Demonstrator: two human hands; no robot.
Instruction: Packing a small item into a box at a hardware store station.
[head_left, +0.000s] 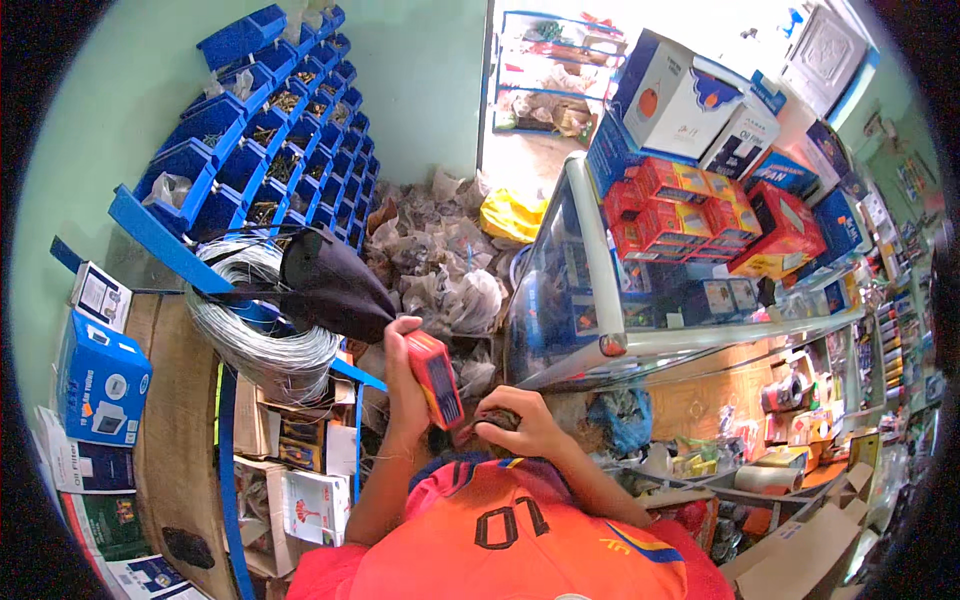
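Left hand (401, 385) holding red box (433, 380), right hand (532, 425) around dark object (498, 417)

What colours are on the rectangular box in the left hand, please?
The box is mainly red with yellow and dark areas, best in the head view.

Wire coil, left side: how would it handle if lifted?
Probably heavy for its size: the wire coil is many metallic-looking strands packed together. Likely springy rather than rigid, being thin loops. Might snag the black cloth, which overlaps it in view; whether they touch is unclear.
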